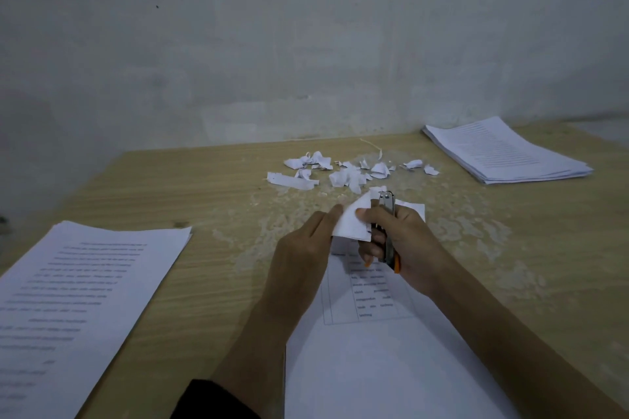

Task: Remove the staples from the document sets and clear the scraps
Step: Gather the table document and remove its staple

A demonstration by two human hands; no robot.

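A printed document set (371,350) lies in front of me with its far corner (352,219) folded up. My left hand (306,248) pinches that folded corner from the left. My right hand (401,245) grips a metal stapler with orange trim (388,231), its nose pointing up at the corner, thumb pressed on the paper. Several torn paper scraps (343,170) lie scattered on the wooden table (204,201) just beyond my hands.
A stack of printed pages (78,299) lies at the near left. Another paper stack (503,151) sits at the far right by the grey wall (306,44). The tabletop has worn, flaky patches around the middle.
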